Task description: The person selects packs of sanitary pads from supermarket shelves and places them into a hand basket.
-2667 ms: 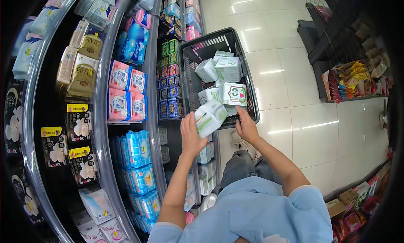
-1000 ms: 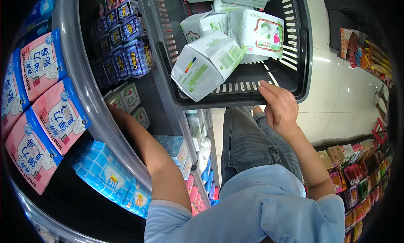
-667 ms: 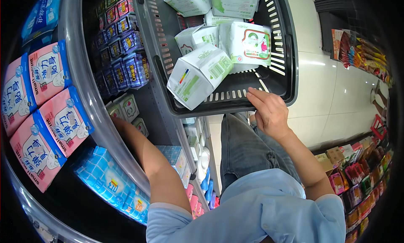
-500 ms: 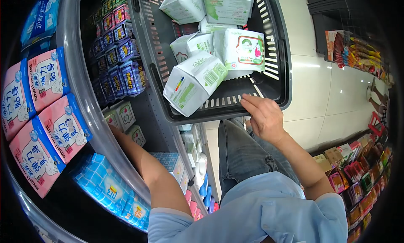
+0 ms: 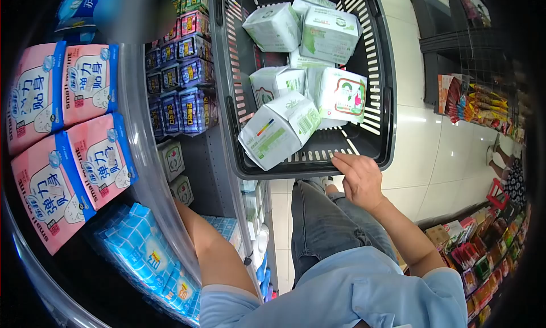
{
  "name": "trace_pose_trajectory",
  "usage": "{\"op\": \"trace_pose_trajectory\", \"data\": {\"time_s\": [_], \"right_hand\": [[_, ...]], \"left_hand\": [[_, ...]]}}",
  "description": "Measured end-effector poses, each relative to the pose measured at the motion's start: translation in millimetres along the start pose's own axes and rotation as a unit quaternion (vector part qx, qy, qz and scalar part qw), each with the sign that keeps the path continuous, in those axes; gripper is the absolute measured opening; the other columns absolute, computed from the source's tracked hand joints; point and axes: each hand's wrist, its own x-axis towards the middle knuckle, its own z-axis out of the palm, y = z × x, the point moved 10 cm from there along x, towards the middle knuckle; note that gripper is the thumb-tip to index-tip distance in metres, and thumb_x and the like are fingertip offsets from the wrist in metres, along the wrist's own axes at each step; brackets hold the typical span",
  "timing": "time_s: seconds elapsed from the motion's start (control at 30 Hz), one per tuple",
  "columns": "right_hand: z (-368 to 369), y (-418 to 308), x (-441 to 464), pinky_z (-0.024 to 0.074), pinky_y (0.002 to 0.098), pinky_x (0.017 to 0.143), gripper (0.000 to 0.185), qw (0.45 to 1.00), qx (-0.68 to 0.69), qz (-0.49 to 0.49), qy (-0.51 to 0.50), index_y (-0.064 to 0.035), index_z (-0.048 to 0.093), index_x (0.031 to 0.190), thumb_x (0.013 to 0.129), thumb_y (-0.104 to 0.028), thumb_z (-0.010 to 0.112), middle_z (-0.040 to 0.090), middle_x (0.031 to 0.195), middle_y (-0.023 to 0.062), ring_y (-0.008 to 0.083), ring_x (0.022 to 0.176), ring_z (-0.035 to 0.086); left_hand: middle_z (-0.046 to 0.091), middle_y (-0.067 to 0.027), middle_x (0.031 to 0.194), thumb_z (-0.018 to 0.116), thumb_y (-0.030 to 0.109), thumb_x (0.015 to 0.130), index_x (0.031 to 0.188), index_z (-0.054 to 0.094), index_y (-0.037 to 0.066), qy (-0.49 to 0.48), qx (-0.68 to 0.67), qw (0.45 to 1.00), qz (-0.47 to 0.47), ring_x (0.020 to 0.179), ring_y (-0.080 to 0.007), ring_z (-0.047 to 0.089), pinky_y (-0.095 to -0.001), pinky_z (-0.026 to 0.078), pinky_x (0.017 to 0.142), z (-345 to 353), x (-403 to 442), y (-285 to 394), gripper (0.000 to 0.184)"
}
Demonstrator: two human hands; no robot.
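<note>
Right hand [image 5: 364, 180] gripping basket [image 5: 388, 106] rim, white-green packs [image 5: 280, 130] inside; left hand hidden behind shelf edge [image 5: 165, 208], can't tell its grip

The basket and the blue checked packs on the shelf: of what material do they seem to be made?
The basket seems rigid black plastic with a satin finish: regular slots and a soft sheen on the rim. The blue checked packs look like thin, glossy plastic film, with creases and highlights; their filling is hidden.

black basket [image 5: 389, 112] with white-green packs [image 5: 280, 130] inside
</note>
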Motion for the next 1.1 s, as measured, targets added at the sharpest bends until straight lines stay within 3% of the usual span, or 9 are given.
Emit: {"op": "trace_pose_trajectory", "data": {"time_s": [0.57,0.87,0.9,0.97,1.1], "right_hand": [[-1.8,-0.7,-0.8,0.0417,0.0335,0.077,0.044,1.000,0.016,-0.003,-0.006,-0.0072,0.056,0.107,0.063,-0.002,0.058,0.058,0.104,0.0054,0.0210,0.092,0.057],[-3.9,-3.7,-4.9,0.0407,0.0345,0.076,0.040,1.000,0.010,-0.012,0.009,-0.0076,0.055,0.106,0.066,-0.004,0.058,0.058,0.101,0.0047,0.0221,0.091,0.055],[-4.1,-4.2,-4.7,0.0406,0.0346,0.075,0.040,1.000,0.009,-0.014,0.008,-0.0077,0.055,0.106,0.067,-0.004,0.058,0.058,0.101,0.0045,0.0222,0.090,0.055],[-6.3,-6.1,-5.0,0.0403,0.0347,0.075,0.039,1.000,0.011,-0.020,0.010,-0.0081,0.055,0.106,0.067,-0.004,0.057,0.058,0.100,0.0041,0.0223,0.089,0.055],[-9.0,-7.9,-7.6,0.0398,0.0345,0.075,0.038,1.000,0.007,-0.025,0.013,-0.0088,0.055,0.106,0.069,-0.004,0.056,0.058,0.099,0.0038,0.0223,0.089,0.055]], "left_hand": [[0.054,-0.0266,0.112,0.056,0.050,0.076,0.112,0.053,-0.007,-0.050,-0.012,0.996,0.075,0.105,-0.0382,0.052,-0.0422,0.037,0.093,1.3,-20.5,6.6,0.067],[0.054,-0.0256,0.112,0.057,0.047,0.077,0.112,0.053,-0.006,-0.103,-0.114,0.968,0.198,0.105,-0.0375,0.052,-0.0422,0.037,0.093,-68.4,-120.7,15.4,0.063],[0.053,-0.0264,0.113,0.058,0.044,0.077,0.114,0.052,-0.006,-0.132,-0.156,0.964,0.168,0.106,-0.0385,0.051,-0.0422,0.036,0.094,-87.6,-140.2,24.0,0.062],[0.042,-0.0261,0.127,0.062,0.039,0.075,0.122,0.045,-0.003,-0.034,-0.110,0.969,0.218,0.119,-0.0398,0.038,-0.0443,0.028,0.100,-84.7,-148.4,7.6,0.065],[0.043,-0.0230,0.126,0.063,0.030,0.076,0.124,0.044,-0.001,-0.080,-0.190,0.953,0.220,0.120,-0.0375,0.033,-0.0436,0.023,0.101,-99.5,-176.0,-2.0,0.060]]}}
